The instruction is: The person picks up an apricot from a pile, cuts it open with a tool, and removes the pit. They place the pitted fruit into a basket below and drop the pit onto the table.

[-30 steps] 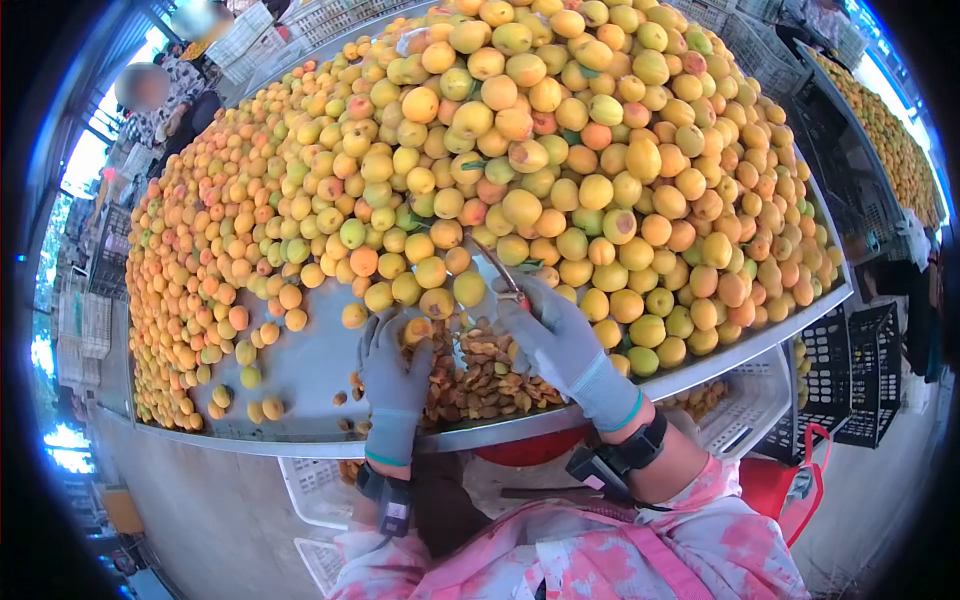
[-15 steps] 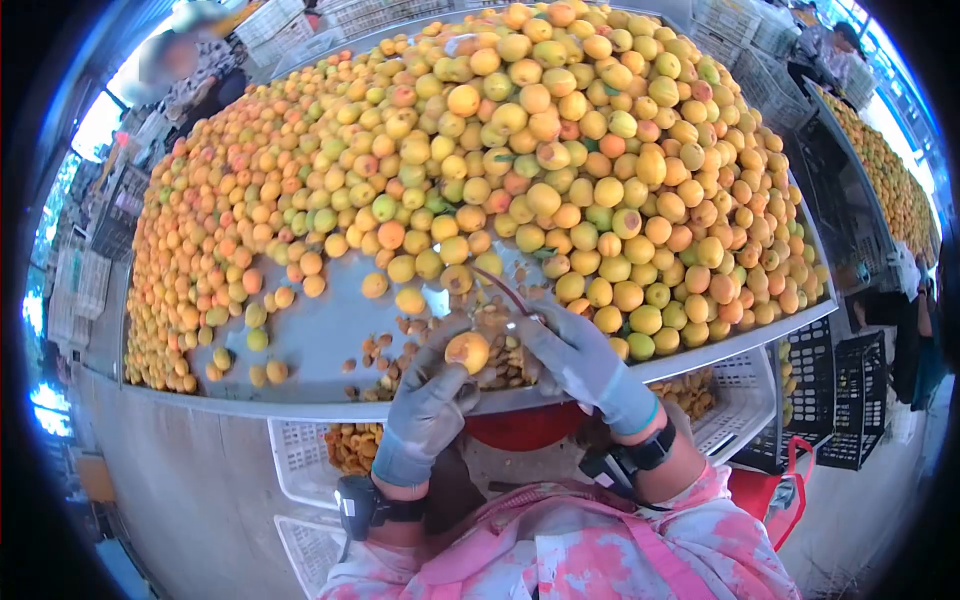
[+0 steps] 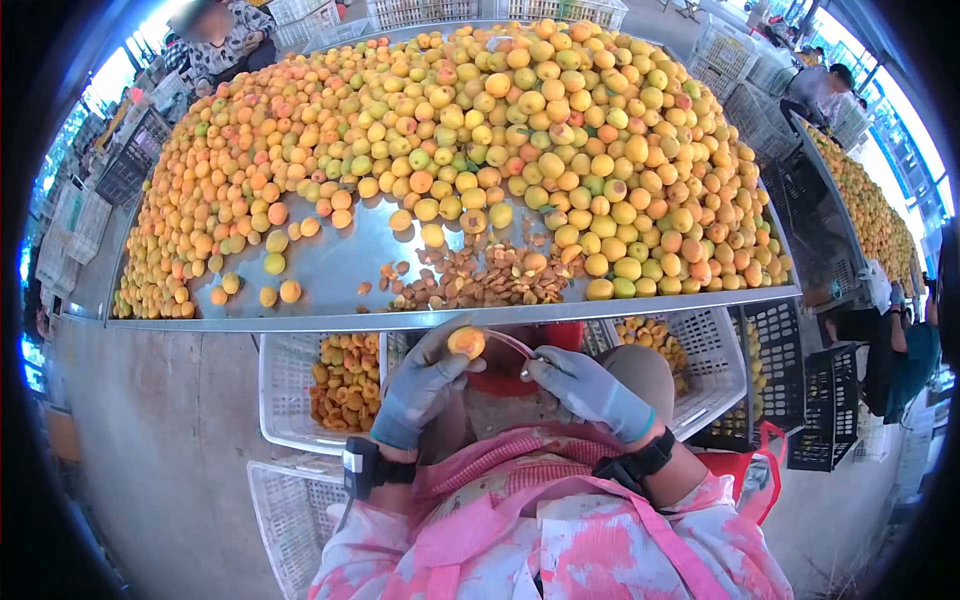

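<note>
Left hand (image 3: 420,380), gray glove, holds a single yellow-orange fruit (image 3: 466,343) between thumb and fingers, grip narrow, closed around its sides. Right hand (image 3: 585,385), also gloved, pinches a thin curved knife (image 3: 514,343) near its handle end, fingers curled in; handle mostly hidden by the glove. Knife points toward the held fruit, tip right at its side; can't tell if it touches or cuts in. Held fruit is at the near side of the metal table (image 3: 360,322), just below its rim in the view, in front of the person's body. On the table: big fruit pile (image 3: 560,130), mostly yellow and orange, some greenish, spread wide to the left; small heap of brown pits (image 3: 470,282) close to the near rim, a few pits loose beside it. Some single fruits sit apart on the metal, left of the pits. Below the rim: white crate (image 3: 283,400) with orange fruit pieces at left, another white crate (image 3: 715,375) with more pieces at right, red container (image 3: 505,378) between them, partly behind the hands. Black crates (image 3: 826,405) and red bag (image 3: 765,470) farther right. Dark devices on both wrists. One person (image 3: 222,42) beyond the table, upper left; another (image 3: 815,88) upper right.
</note>
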`<state>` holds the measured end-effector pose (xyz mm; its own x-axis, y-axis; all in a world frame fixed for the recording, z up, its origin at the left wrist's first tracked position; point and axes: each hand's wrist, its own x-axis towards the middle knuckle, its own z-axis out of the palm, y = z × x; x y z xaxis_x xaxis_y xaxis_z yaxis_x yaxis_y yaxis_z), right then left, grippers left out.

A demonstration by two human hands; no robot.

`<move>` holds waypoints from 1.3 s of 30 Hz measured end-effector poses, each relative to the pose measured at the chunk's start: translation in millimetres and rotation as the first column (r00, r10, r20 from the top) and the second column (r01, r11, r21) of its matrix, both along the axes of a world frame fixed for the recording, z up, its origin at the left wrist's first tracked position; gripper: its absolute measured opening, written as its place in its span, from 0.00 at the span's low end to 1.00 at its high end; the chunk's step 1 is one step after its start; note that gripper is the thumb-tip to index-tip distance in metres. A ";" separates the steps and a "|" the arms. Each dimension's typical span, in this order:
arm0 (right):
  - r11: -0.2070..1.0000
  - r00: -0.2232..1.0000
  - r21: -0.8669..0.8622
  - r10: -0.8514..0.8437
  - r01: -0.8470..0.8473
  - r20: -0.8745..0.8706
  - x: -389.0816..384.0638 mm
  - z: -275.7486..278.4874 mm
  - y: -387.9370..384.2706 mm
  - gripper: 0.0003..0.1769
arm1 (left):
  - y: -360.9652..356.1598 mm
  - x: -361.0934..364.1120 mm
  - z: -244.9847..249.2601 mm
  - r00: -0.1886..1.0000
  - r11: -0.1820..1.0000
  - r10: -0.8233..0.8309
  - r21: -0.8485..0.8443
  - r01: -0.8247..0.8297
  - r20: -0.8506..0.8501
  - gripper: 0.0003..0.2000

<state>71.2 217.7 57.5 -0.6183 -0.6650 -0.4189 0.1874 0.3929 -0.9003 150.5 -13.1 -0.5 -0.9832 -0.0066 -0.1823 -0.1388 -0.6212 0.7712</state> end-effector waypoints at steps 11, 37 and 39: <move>0.998 0.997 -0.003 -0.070 0.070 0.021 28.0 7.3 -10.5 0.15 | -2.3 5.2 -17.1 0.999 1.000 -0.020 -0.006 0.020 -0.048 0.24; 0.997 0.996 0.012 -0.083 0.082 0.029 23.9 -8.3 -17.1 0.14 | 6.1 -8.3 -25.1 0.996 0.985 0.036 0.174 -0.022 -0.078 0.19; 0.992 0.992 -0.047 -0.114 0.117 0.061 25.7 -14.6 -18.7 0.15 | 7.0 -10.2 -26.4 0.997 0.980 0.036 0.196 -0.022 -0.065 0.19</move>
<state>97.0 199.0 42.9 -0.6680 -0.6117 -0.4238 0.2812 0.3198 -0.9048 140.3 -6.2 -26.9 -0.9932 -0.0061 -0.1160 -0.0702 -0.7637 0.6417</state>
